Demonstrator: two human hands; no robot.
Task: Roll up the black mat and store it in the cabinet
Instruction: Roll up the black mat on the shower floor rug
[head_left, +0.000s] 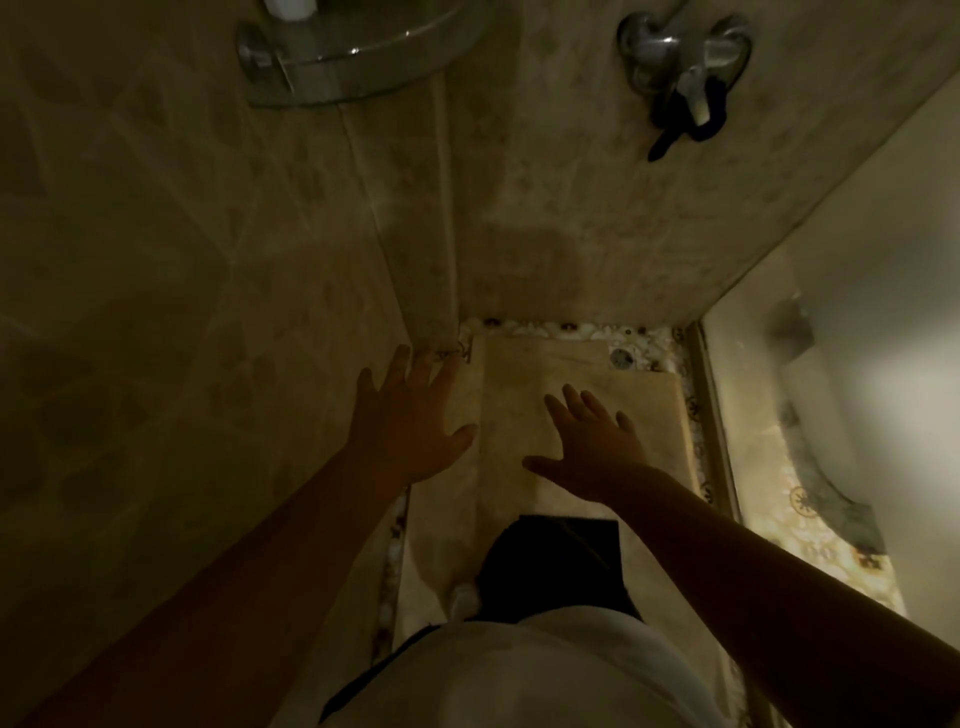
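In this dim shower stall a black shape (582, 540) with a straight far edge lies on the beige floor slab (524, 395), close to my body; it looks like the black mat, though dark clothing may overlap it. My left hand (410, 415) hovers with its fingers spread near the foot of the left wall. My right hand (592, 441) hovers over the slab with its fingers spread too, just beyond the black shape. Both hands hold nothing. No cabinet is in view.
Tiled walls close in at the left and ahead. A glass shelf (337, 67) and a chrome shower tap (680, 57) hang on them. A round drain (621, 357) sits at the far floor edge. A glass partition frame (717, 415) bounds the right side.
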